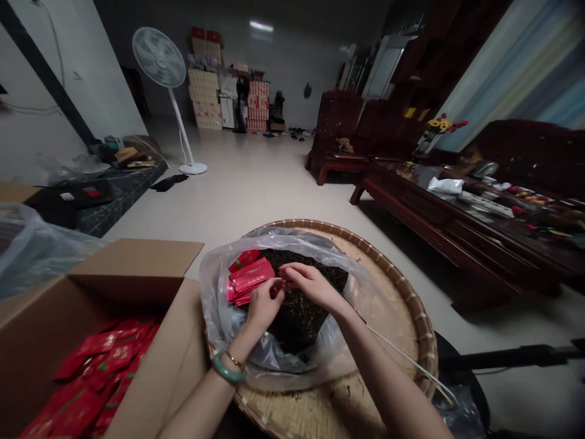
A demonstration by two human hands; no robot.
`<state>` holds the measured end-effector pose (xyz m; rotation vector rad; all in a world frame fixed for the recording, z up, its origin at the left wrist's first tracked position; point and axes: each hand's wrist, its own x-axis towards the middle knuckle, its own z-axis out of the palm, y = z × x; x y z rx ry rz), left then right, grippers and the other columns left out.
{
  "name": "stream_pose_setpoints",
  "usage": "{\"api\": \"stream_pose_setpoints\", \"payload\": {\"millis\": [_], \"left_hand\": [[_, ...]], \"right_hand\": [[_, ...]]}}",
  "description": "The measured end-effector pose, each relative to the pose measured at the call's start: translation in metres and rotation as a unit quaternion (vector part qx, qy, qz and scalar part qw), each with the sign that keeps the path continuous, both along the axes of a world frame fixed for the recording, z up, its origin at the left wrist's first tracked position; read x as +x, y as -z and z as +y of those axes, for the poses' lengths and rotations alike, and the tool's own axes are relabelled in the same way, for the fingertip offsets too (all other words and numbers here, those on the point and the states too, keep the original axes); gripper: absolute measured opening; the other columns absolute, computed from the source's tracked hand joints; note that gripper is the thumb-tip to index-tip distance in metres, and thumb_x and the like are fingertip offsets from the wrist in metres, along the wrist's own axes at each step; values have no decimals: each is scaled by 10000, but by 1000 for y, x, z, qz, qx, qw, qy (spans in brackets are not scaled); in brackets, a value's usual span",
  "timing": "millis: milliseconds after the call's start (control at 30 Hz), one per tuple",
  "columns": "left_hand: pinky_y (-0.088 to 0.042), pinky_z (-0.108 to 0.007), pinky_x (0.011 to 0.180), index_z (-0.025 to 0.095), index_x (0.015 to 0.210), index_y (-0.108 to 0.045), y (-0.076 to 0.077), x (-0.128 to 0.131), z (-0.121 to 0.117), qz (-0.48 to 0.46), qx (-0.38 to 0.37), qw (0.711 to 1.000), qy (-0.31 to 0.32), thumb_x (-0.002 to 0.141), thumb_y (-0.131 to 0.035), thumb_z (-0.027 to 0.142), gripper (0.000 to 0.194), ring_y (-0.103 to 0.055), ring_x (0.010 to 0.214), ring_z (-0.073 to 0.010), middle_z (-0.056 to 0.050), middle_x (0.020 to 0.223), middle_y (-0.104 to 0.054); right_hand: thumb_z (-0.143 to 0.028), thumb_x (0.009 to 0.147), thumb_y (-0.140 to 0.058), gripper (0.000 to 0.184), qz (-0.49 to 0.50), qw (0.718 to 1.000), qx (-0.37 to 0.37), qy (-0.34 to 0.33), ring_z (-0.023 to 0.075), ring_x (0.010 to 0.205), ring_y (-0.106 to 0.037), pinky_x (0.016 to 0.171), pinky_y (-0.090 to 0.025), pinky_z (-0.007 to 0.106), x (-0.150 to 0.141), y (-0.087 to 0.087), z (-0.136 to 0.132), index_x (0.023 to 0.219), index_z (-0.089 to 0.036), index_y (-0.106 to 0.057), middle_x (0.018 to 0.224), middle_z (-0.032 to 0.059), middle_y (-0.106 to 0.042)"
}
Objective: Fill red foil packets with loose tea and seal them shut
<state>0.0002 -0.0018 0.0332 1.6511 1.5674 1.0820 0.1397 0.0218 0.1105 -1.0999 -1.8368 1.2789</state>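
Note:
My left hand (262, 305) and my right hand (311, 283) meet over a clear plastic bag (219, 292) full of dark loose tea leaves (301, 317). Both hands pinch a small red packet (278, 286) between their fingertips. A stack of red packets (249, 277) lies on the tea just left of my hands. The bag sits on a round woven bamboo tray (402, 292). A green bangle circles my left wrist.
An open cardboard box (137, 268) at my left holds several red packets (100, 372). A long dark wooden table (457, 225) with clutter stands at the right. A standing fan (159, 61), stacked boxes and wooden chairs are farther back.

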Motion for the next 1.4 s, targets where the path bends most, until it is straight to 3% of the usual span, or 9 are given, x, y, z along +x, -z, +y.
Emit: {"api": "stream_pose_setpoints", "payload": {"millis": [100, 200, 300, 600, 733, 833, 933, 1067, 1400], "left_hand": [[-360, -442, 984, 157, 1100, -615, -2, -24, 12, 166, 125, 976, -60, 757, -582, 190, 346, -482, 1156, -294, -139, 1214, -591], [-370, -436, 967, 97, 1077, -638, -2, -43, 24, 264, 71, 961, -29, 721, -652, 224, 379, -512, 1125, -317, -188, 1164, -616], [-402, -387, 921, 107, 987, -694, -4, -55, 32, 281, 33, 959, 10, 762, -618, 284, 296, -571, 1044, -301, -180, 1053, -675], [-429, -320, 827, 197, 788, -738, -18, -71, 47, 191, -59, 979, 28, 772, -534, 297, 227, -651, 911, -269, -90, 934, -731], [-435, -289, 756, 169, 857, -681, -29, -61, 32, 116, 4, 992, -49, 806, -474, 351, 281, -641, 822, -225, -81, 897, -719], [-428, -240, 640, 172, 866, -615, -34, -37, 10, 12, 31, 999, -42, 825, -449, 418, 300, -610, 680, -168, -26, 731, -676], [-432, -226, 626, 172, 846, -583, -29, -8, -9, -87, 24, 996, 2, 803, -487, 422, 271, -604, 684, -157, -30, 758, -661], [-440, -230, 595, 185, 860, -567, -11, 15, -20, -148, -21, 989, 9, 763, -528, 452, 287, -600, 647, -162, -16, 685, -638], [-441, -229, 516, 185, 853, -524, 11, 15, -15, -204, -49, 978, 11, 746, -554, 500, 335, -572, 529, -150, 34, 545, -568]], "right_hand": [[-282, 833, -510, 252, -171, 978, 75, 89, 215, 949, -629, 875, -469, 366, 44, 38, 1, 1011, -174, -652, 1014, 74, -685], [-249, 825, -505, 247, -239, 962, 90, 101, 227, 963, -629, 873, -464, 363, 69, 64, -4, 994, -166, -666, 1025, 87, -687], [-267, 834, -499, 253, -239, 962, 84, 100, 218, 959, -631, 858, -473, 355, 75, 73, -9, 1011, -198, -665, 1039, 61, -687], [-258, 849, -505, 239, -260, 957, 108, 77, 227, 974, -610, 897, -445, 373, 70, 73, -14, 1000, -167, -666, 1026, 79, -684], [-251, 859, -494, 267, -205, 958, 163, 119, 223, 1018, -581, 913, -446, 390, 60, 68, -23, 1083, -183, -621, 1075, 97, -649], [-286, 862, -503, 438, -128, 955, 223, 146, 232, 1126, -514, 939, -444, 413, 44, 59, -31, 1289, -198, -457, 1245, 126, -538], [-281, 866, -506, 529, -103, 946, 271, 141, 240, 1203, -447, 989, -411, 435, 31, 52, -35, 1367, -210, -350, 1313, 137, -466], [-231, 886, -462, 439, -140, 933, 301, 139, 233, 1103, -510, 950, -447, 421, 27, 53, -37, 1323, -213, -426, 1191, 129, -549], [-204, 890, -427, 444, -198, 908, 348, 127, 232, 1105, -529, 930, -476, 391, 28, 66, -38, 1334, -178, -421, 1219, 138, -559]]}}
